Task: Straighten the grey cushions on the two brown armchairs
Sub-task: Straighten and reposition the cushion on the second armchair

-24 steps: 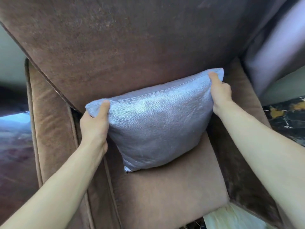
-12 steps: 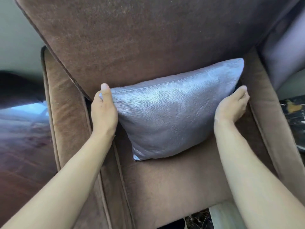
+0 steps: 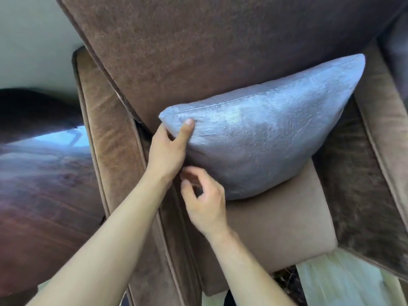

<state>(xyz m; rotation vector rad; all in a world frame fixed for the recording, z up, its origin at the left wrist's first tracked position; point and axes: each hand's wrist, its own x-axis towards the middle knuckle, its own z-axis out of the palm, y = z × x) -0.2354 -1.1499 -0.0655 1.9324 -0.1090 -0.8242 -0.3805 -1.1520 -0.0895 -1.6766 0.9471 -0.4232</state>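
**A:** What did the head camera show?

**B:** A soft, shiny grey fabric cushion [image 3: 265,138] stood on the seat of a brown velvet armchair [image 3: 287,219] and leaned against the backrest. It sat tilted, with its right corner higher than its left. The left hand [image 3: 167,149] gripped the cushion's upper left corner, thumb pressed on the front face, the other fingers hidden behind the corner. The right hand [image 3: 205,206] hovered just beside the cushion's lower left edge. Its fingers [image 3: 187,186] were curled and loosely parted, holding nothing, and it was slightly blurred.

**B:** Only one armchair was in view, so I could not tell how the second cushion lay.

**A:** What might have gone wrong from there?

**B:** As I judged it, both hands worked the left side, so nothing steadied the right corner. A firm tug on the left could have swung the cushion further askew or tipped it forward off the backrest. Its slick cover might also have slipped from a one-corner pinch.

**A:** Any containers?

**B:** None visible. A dark reddish wooden floor [image 3: 44,184] lay to the left of the chair.
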